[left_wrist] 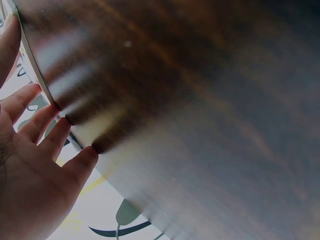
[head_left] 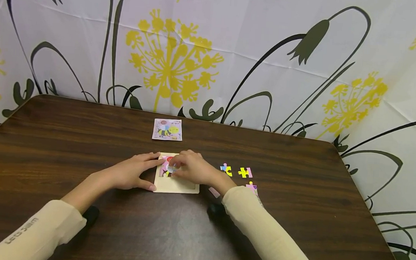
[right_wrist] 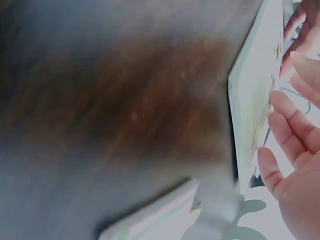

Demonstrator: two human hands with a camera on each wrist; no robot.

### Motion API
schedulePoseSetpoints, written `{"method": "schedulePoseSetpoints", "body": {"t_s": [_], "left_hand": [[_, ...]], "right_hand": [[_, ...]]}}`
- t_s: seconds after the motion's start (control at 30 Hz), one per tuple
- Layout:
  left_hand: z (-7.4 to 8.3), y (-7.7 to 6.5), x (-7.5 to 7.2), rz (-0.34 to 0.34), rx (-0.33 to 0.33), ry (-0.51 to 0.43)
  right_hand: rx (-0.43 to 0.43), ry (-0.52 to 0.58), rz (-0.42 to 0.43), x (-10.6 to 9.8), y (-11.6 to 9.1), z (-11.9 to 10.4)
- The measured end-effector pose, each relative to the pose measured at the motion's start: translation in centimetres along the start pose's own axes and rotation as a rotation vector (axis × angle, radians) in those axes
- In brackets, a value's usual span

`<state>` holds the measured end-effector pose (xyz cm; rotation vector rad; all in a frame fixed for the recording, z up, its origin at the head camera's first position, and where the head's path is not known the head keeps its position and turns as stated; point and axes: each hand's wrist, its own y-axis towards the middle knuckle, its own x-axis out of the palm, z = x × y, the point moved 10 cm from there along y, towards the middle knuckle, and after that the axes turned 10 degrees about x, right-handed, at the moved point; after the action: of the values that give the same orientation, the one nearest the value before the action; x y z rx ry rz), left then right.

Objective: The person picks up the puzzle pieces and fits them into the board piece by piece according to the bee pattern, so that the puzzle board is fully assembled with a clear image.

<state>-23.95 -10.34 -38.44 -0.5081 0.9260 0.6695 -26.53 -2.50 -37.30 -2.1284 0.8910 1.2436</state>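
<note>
A light wooden puzzle tray (head_left: 176, 186) lies on the table, part of a pink, yellow and black picture set in its upper left. My left hand (head_left: 129, 171) rests at its left side, fingers spread, the thumb at the near left corner. In the left wrist view, the left hand's fingertips (left_wrist: 61, 122) meet the tray's edge. My right hand (head_left: 194, 167) reaches over the tray, its loosely bent fingertips touching the picture near the middle. The right wrist view shows those fingers (right_wrist: 287, 132) at the tray's surface. The hand hides the tray's right part.
Loose puzzle pieces lie right of the tray, including a blue-yellow piece (head_left: 226, 169) and a yellow-pink piece (head_left: 245, 172). A pink-purple piece (head_left: 251, 186) is partly behind the right sleeve (head_left: 259, 226). Beyond the tray lies a square bee picture card (head_left: 167, 129). A patterned cloth (head_left: 258, 37) hangs behind the table.
</note>
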Motion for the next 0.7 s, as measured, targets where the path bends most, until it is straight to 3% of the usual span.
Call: {"method": "schedulePoseSetpoints", "body": {"t_s": [0.23,0.43,0.7], "left_hand": [[0.1,-0.1,0.0,0.007,0.005,-0.005],[0.0,0.0,0.1,-0.001,-0.009,-0.002],[-0.4,0.1,0.3,-0.009,-0.024,0.001]], "right_hand": [[-0.045,0.074,-0.021,-0.7,-0.6,-0.2],[-0.004,0.129,-0.063,-1.4,-1.2,0.7],[0.057,0.104,-0.108,-2.2,-2.3,3.4]]}}
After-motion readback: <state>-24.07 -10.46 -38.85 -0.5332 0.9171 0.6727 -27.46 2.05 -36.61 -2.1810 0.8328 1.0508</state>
